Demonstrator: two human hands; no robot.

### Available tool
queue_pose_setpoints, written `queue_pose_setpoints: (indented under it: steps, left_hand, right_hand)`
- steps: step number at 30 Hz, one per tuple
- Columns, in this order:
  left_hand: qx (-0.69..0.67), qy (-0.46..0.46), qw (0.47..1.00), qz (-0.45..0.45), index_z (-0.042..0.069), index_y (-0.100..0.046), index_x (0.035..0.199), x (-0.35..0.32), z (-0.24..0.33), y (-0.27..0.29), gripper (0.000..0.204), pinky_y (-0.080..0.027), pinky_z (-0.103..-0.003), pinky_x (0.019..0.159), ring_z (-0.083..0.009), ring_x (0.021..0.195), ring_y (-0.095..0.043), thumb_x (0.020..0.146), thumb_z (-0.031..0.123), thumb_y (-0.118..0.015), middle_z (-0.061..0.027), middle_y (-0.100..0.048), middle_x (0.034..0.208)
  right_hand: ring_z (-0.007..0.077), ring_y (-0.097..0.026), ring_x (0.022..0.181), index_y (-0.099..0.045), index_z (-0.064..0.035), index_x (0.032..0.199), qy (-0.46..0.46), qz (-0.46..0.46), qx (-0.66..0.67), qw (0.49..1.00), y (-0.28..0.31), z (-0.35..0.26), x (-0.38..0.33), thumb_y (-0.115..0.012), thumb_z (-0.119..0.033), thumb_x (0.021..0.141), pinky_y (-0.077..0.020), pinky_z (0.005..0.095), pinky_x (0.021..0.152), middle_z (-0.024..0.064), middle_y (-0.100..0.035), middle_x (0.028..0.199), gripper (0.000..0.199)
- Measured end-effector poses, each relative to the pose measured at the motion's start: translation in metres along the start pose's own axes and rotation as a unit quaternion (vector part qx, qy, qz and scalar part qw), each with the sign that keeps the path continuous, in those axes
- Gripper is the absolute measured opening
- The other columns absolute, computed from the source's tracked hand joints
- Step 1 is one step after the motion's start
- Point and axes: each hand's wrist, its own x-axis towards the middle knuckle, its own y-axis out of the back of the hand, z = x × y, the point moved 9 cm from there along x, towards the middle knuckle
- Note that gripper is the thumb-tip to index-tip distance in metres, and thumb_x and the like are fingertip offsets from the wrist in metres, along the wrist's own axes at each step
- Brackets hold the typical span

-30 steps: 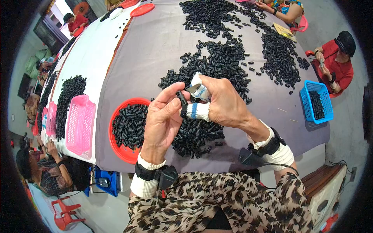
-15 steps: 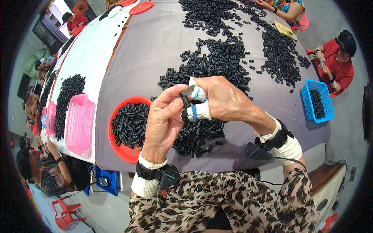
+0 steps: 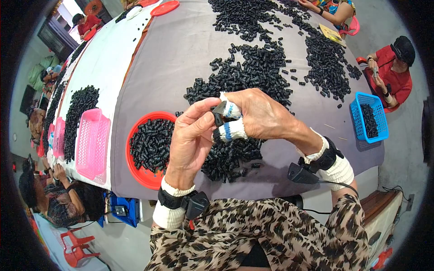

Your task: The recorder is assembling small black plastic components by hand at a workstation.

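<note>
The left hand (image 3: 189, 135) is just right of the round red tray (image 3: 148, 179), raised above the surface (image 3: 169, 63), with its thumb and forefinger pinching a small black piece (image 3: 218, 119). That piece is to the right of the tray, between the two hands. The right hand (image 3: 264, 114), farther right of the tray, is curled round a flat grey tool (image 3: 220, 107), which is mostly hidden, so its exact kind cannot be told. White finger covers (image 3: 233, 129) with blue markings wrap the right thumb and forefinger, which close in on the black piece from its right side.

Many similar black pieces lie inside the tray. A large pile (image 3: 248, 74) of them spreads over the grey cloth to the right of the tray and beyond it, partly behind the hands. To the left of the tray is an upright-walled pink basket (image 3: 93, 144). Well to the right of the tray, a blue basket (image 3: 384, 131) holds more black pieces, and beside it a co-worker in a red top (image 3: 398, 74) works with both hands raised.
</note>
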Motion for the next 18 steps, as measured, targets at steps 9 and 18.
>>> queue_pose_setpoints:
  steps: [9, 18]
  left_hand:
    - [-0.003, 0.008, 1.0, 0.01, -0.003, -0.055, 0.11, -0.0007, -0.0034, 0.0029, 0.025, -0.051, -0.027, 0.075, -0.0141, 0.086, -0.061, 0.087, 0.006, -0.055, -0.0094, -0.062, 0.098]
    - [0.009, 0.004, 0.999, 0.037, -0.003, -0.056, 0.108, -0.0012, -0.0066, 0.0052, 0.024, -0.051, -0.025, 0.072, -0.013, 0.083, -0.06, 0.086, 0.006, -0.055, -0.0091, -0.062, 0.097]
  right_hand:
    - [0.0314, -0.058, 0.061, -0.054, 0.0037, 0.077, 0.05, 0.013, 0.003, 0.999, 0.0005, -0.0083, 0.0004, -0.066, -0.028, 0.071, -0.0435, 0.0379, 0.058, 0.0186, -0.057, 0.066, 0.035]
    - [0.0343, -0.058, 0.063, -0.053, 0.0038, 0.078, 0.028, 0.0, 0.017, 0.999, -0.0024, -0.0041, -0.0022, -0.064, -0.027, 0.074, -0.0434, 0.0395, 0.058, 0.0194, -0.058, 0.067, 0.033]
